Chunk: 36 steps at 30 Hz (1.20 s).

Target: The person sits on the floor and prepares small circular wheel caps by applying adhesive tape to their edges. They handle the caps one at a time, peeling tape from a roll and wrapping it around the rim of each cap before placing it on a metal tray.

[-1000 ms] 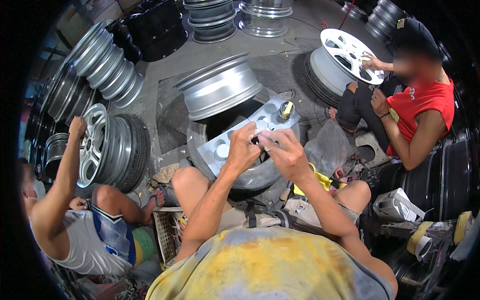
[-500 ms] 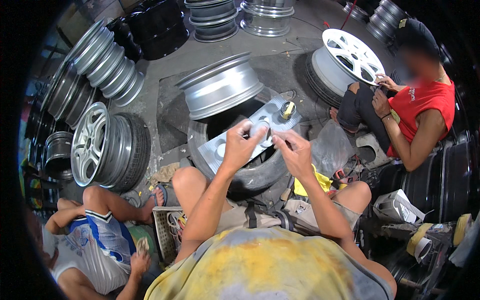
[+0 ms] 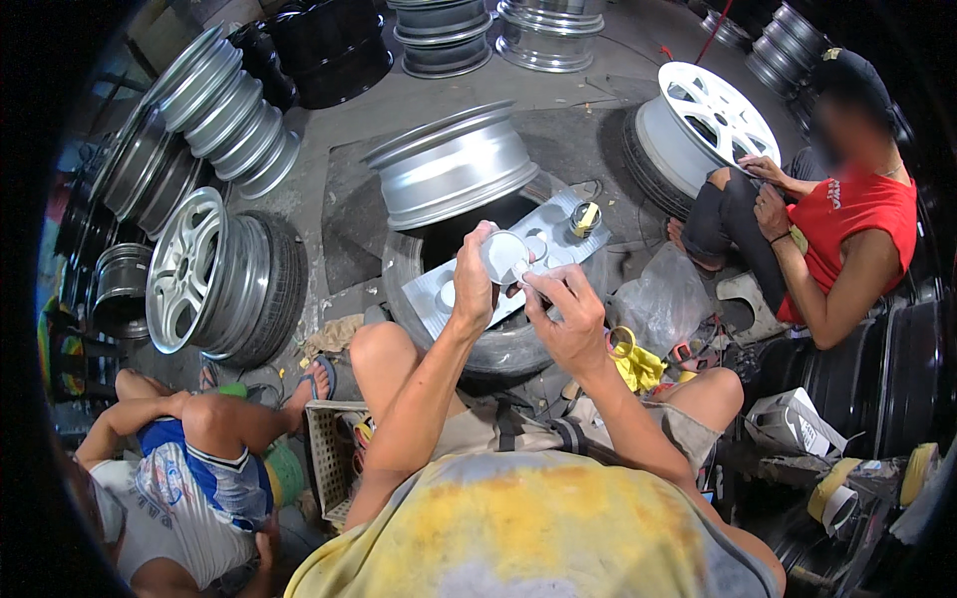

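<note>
My left hand is closed on a round pale grey cap, its flat face turned up toward me. At the cap's lower right edge the right hand pinches with thumb and fingers; whether it grips the cap's edge or some small piece there, I cannot tell. Beneath both hands a silvery board bearing several round pieces lies slanted across a tyre. A roll of tape rests on its far right end. Behind my hands a silver wheel rim leans on the tyre.
At right a co-worker in a red top handles a white wheel. Another person sits at lower left, near a spoked wheel. A plastic bag, yellow cloth and a basket lie close by.
The cap has tilted to show its flat face, and my right hand has come in to its edge. The seated person at lower left has lowered a hand.
</note>
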Each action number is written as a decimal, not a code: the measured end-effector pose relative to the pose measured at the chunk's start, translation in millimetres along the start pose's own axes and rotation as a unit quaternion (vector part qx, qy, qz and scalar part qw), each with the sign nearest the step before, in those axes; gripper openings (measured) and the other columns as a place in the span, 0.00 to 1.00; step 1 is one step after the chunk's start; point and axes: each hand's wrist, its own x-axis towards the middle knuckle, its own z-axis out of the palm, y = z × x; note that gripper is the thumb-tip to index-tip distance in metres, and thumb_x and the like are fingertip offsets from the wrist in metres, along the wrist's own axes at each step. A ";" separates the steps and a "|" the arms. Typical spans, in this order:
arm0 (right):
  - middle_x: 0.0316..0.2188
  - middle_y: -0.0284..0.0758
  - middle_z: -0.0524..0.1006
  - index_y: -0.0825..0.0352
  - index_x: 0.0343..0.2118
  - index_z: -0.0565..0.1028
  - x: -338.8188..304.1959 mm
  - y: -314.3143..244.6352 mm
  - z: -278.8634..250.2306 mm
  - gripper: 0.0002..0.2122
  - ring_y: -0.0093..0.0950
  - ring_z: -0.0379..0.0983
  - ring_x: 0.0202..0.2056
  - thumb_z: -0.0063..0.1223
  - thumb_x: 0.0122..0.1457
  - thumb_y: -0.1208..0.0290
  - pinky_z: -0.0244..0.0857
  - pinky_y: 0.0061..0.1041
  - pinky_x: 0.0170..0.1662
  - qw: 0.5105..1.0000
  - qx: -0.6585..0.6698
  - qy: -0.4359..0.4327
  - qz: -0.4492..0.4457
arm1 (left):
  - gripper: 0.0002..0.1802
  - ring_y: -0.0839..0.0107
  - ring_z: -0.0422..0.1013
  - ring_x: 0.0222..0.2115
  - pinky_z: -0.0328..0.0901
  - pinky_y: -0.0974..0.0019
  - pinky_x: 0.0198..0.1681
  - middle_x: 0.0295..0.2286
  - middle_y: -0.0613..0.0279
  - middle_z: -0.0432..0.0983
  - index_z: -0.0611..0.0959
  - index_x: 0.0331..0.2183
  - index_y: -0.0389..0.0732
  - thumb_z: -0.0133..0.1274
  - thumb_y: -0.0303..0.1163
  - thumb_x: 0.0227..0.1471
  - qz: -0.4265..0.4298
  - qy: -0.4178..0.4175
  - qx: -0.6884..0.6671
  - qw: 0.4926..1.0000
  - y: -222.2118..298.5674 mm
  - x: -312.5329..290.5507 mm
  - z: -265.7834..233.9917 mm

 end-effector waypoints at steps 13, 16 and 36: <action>0.29 0.40 0.70 0.69 0.46 0.80 16.7 -7.9 -17.2 0.13 0.41 0.71 0.33 0.59 0.56 0.82 0.67 0.39 0.38 0.994 -0.048 -0.096 -0.016 | 0.35 0.75 0.71 0.16 0.62 0.74 0.13 0.21 0.63 0.75 0.79 0.30 0.42 0.35 0.63 0.66 -0.089 -0.068 0.018 0.994 6.2 -3.7 -1.0; 0.30 0.41 0.71 0.70 0.44 0.80 24.7 -9.2 -17.3 0.11 0.42 0.71 0.33 0.57 0.57 0.82 0.67 0.39 0.38 0.994 -0.025 -0.110 -0.010 | 0.38 0.75 0.70 0.13 0.61 0.73 0.10 0.20 0.63 0.75 0.78 0.29 0.42 0.31 0.67 0.66 -0.129 -0.067 0.025 0.989 7.7 -4.2 0.5; 0.33 0.41 0.73 0.70 0.49 0.77 11.9 3.8 -25.4 0.21 0.42 0.71 0.36 0.59 0.49 0.84 0.69 0.38 0.42 0.983 -0.069 -0.157 -0.073 | 0.39 0.72 0.73 0.20 0.64 0.72 0.13 0.26 0.61 0.75 0.77 0.35 0.42 0.25 0.67 0.67 -0.175 -0.084 0.036 0.980 4.3 -12.6 22.4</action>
